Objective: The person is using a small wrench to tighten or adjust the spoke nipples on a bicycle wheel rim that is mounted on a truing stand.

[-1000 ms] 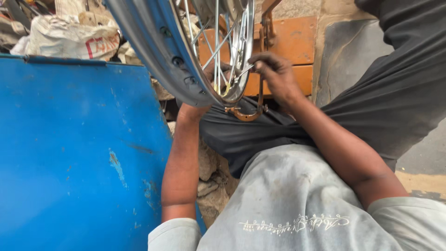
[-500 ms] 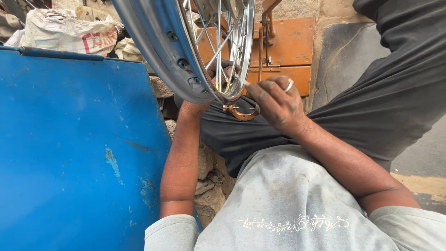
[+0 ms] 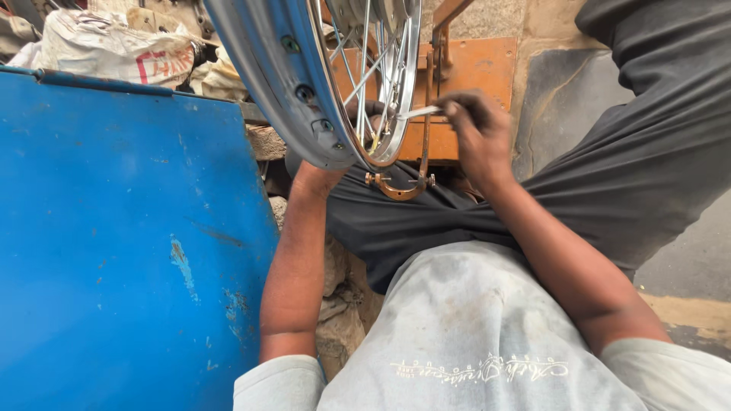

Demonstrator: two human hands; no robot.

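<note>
On the far left a big blue metal sheet (image 3: 122,243) is seen, with white sacks (image 3: 114,49) piled behind it. Next to the sheet, a shiny spoked wheel (image 3: 304,84) is held up on an orange metal stand (image 3: 464,72), with its rim hanging down over the lap. The left hand (image 3: 316,179) is hidden under the rim, so it cannot be told if it is open or closed; it may be pressed up against the wheel to keep it steady. A curved brass clip (image 3: 397,186) on the stand is placed just below the rim. Further right, the right hand (image 3: 476,133) is pinched tight on a thin silver tool (image 3: 419,113), and the tool's tip is poked in among the spokes (image 3: 365,76) near the rim. The step in hand looks like a spoke being tightened or checked. For the next move, the wheel should be kept still and the tool turned gently, so the tip is not slipped off the spoke.
</note>
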